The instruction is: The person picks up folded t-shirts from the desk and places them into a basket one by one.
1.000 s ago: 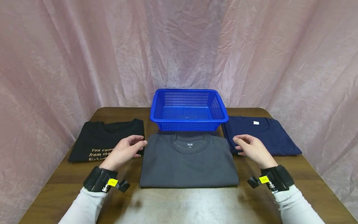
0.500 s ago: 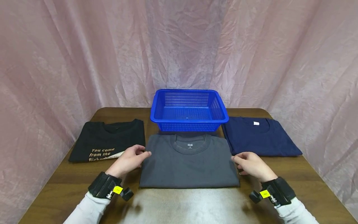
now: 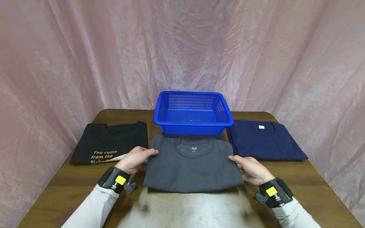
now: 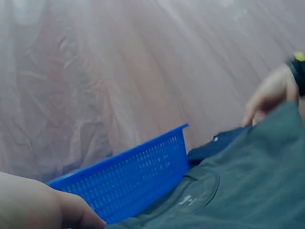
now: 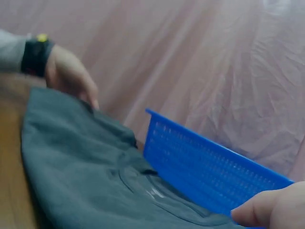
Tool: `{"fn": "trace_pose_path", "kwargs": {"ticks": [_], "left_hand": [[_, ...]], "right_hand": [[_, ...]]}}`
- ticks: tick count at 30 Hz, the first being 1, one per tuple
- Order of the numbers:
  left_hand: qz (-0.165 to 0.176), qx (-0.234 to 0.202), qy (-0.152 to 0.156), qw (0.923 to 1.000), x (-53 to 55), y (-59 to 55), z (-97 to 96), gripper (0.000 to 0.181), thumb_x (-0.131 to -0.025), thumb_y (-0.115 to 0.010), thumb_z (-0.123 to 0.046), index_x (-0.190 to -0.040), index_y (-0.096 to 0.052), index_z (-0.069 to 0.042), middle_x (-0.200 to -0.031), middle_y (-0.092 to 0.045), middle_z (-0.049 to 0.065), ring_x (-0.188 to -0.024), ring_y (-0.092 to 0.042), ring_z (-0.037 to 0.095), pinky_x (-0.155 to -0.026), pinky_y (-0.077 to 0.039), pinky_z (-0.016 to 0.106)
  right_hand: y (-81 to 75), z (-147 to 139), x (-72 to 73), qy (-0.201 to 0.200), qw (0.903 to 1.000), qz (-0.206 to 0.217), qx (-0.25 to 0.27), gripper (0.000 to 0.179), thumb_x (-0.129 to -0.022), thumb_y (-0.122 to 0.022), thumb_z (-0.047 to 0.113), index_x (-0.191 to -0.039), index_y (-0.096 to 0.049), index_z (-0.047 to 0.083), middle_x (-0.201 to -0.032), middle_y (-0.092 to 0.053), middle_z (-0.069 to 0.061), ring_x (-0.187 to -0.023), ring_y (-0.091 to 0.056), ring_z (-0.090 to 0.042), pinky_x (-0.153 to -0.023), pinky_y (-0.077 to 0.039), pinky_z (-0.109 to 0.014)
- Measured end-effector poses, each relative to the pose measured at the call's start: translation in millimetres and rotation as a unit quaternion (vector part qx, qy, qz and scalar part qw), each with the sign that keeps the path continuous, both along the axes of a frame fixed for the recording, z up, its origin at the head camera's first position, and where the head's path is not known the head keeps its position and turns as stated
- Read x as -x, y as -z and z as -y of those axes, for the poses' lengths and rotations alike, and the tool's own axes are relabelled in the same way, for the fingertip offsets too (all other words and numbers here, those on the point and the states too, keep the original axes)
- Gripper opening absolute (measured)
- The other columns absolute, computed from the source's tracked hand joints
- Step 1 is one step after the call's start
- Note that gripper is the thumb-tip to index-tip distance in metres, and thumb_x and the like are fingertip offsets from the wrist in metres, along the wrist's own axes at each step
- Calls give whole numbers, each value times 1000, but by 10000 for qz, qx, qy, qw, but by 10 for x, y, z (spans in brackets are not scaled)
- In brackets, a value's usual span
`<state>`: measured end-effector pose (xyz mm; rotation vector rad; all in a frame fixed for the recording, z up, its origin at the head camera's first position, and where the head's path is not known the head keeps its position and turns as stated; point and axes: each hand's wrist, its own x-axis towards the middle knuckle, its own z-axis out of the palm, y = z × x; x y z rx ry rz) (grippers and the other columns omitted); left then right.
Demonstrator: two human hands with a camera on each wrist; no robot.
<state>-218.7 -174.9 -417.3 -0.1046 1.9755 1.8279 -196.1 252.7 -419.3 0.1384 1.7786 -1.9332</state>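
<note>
A folded dark grey T-shirt point(image 3: 194, 171) lies across the middle in the head view, its front edge lifted a little off the table. My left hand point(image 3: 137, 159) grips its left side, thumb on top and the other fingers beneath. On the opposite side my right hand point(image 3: 252, 169) holds the shirt the same way, thumb over the cloth. Both wrist views show the grey cloth stretched between the hands and sagging slightly. Fingers under the fabric are hidden. Just behind the shirt stands a blue plastic basket point(image 3: 194, 123) with nothing in it.
To the left lies a folded black T-shirt point(image 3: 114, 139) with printed lettering. A folded navy T-shirt point(image 3: 262, 142) is at the right, beside the basket. They rest on a brown wooden table point(image 3: 57, 190), and a pink curtain point(image 3: 188, 47) hangs behind it.
Both hands have come inward and down to the grey T-shirt's sides and taken hold of it. Its front edge has risen slightly from the table. The basket and other shirts stay put.
</note>
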Motion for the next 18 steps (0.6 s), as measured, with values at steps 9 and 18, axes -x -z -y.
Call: {"fn": "trace_pose_path", "kwargs": {"ticks": [9,18], "left_hand": [[280,-654,174,9973,137,103,-73,34,-99,-59,-21,-117,-55,8,-95,-70,12,-85,-67,24,-69,-59,36],[653,-1871,368,9795,180,123,-13,25,-104,-46,-5,-124,-45,10,-106,-66,14,-97,-63,25,-77,-58,39]], "right_hand": [[29,170,55,181,9982,-260,-515,48,-99,-61,35,-122,-57,-6,-96,-70,-10,-87,-66,-27,-71,-58,-40],[29,194,117,-10,9997,-220,57,52,-101,-57,27,-134,-43,-10,-111,-64,-16,-99,-62,-29,-80,-57,-43]]}}
